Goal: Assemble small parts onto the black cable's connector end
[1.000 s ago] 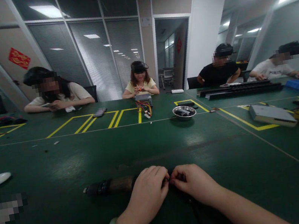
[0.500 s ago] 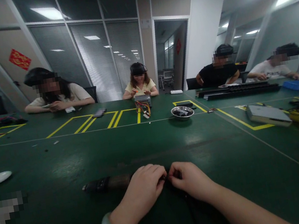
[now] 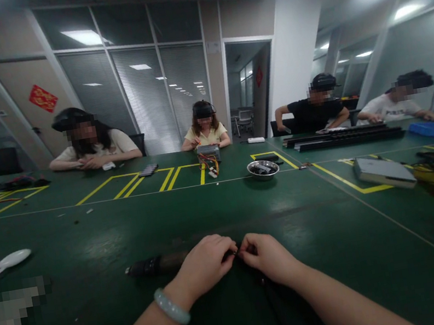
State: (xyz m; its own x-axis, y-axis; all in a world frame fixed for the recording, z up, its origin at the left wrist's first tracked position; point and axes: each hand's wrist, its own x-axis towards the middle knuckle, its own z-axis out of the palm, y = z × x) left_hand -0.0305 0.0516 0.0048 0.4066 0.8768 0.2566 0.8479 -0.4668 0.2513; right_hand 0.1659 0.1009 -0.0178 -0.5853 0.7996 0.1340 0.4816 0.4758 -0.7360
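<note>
My left hand (image 3: pixel 210 260), with a pale green bangle (image 3: pixel 172 306) on its wrist, is closed with thumb and fingers pinched. Close beside it, fingertips nearly meeting, my right hand (image 3: pixel 269 258) is closed in a pinch too. Something small and dark shows between the fingertips, too little of it to name. Behind my left hand lies a dark tool shaped like an electric screwdriver (image 3: pixel 157 265), its tip to the left and its other end hidden by the hand. A black cord (image 3: pixel 275 308) runs down the table below my right hand.
Ahead stand a metal bowl (image 3: pixel 264 176) of dark parts and a metal box with coloured wires (image 3: pixel 210 155). A white spoon-shaped thing (image 3: pixel 14 258) lies left, a flat silver box (image 3: pixel 385 172) right. Several people sit across the green table (image 3: pixel 147 218).
The camera view has tilted up slightly and shifted. My hands stay fingertip to fingertip in the same pinch, their fingertips slightly closer. The tool still lies behind the left hand.
</note>
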